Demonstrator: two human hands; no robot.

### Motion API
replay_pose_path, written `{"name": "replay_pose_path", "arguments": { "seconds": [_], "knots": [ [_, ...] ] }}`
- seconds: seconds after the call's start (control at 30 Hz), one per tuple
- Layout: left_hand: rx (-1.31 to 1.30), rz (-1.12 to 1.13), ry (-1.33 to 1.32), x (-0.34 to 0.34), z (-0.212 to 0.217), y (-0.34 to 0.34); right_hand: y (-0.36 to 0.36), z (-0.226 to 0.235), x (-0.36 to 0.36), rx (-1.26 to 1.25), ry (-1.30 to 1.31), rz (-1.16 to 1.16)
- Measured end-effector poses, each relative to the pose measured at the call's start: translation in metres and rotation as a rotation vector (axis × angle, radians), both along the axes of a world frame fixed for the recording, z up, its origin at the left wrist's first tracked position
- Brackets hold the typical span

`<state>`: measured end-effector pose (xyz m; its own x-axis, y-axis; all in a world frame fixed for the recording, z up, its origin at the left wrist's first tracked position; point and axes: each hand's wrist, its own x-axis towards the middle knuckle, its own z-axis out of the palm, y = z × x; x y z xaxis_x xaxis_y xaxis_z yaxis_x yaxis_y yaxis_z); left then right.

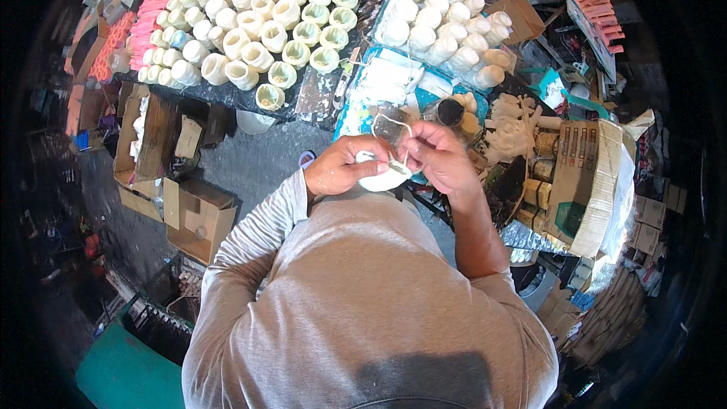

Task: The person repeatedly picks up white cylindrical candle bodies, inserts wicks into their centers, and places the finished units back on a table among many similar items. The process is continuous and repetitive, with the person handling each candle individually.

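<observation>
right before the person's belly, at twelve o'clock, a white piece [385, 181] sits in the left hand [338, 167], its grip clamped on the edge. the right hand [444, 157], at the piece's two o'clock, has its grip pinched on a pale cord [394, 119], which loops up above both hands. out from the hands, cream jars [286, 13] crowd the bench [307, 106] at eleven o'clock, whiter jars [453, 32] stand at one, and an open cardboard box [222, 229] sits on the floor [261, 163] near nine.
</observation>
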<state>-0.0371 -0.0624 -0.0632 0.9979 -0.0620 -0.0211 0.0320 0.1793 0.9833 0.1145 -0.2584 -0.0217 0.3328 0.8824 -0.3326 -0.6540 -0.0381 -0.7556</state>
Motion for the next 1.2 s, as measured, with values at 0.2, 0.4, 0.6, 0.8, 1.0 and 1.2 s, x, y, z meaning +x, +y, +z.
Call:
{"name": "replay_pose_path", "arguments": {
  "seconds": [0.2, 0.4, 0.6, 0.8, 1.0, 1.2],
  "knots": [
    [0.347, 0.166, 0.089, -0.008, -0.021, 0.002, -0.015, 0.049, 0.017, 0.088, 0.108, -0.287],
    [0.401, 0.158, 0.222, -0.014, -0.053, 0.009, -0.04, 0.1, 0.044, 0.445, -0.188, -0.516],
    [0.06, 0.194, 0.082, 0.023, -0.059, 0.003, -0.003, -0.019, 0.027, -0.077, -0.269, -0.476],
    [-0.167, 0.18, 0.437, 0.09, -0.034, 0.001, 0.009, -0.055, 0.016, -0.202, -0.754, -0.677],
    [-0.287, 0.19, 0.433, 0.083, -0.012, -0.013, 0.009, -0.045, 0.012, -0.224, -1.082, -0.648],
    [0.018, 0.242, 0.241, 0.082, -0.009, -0.018, 0.011, -0.038, 0.004, -0.254, -1.147, -0.653]
  ]
}}
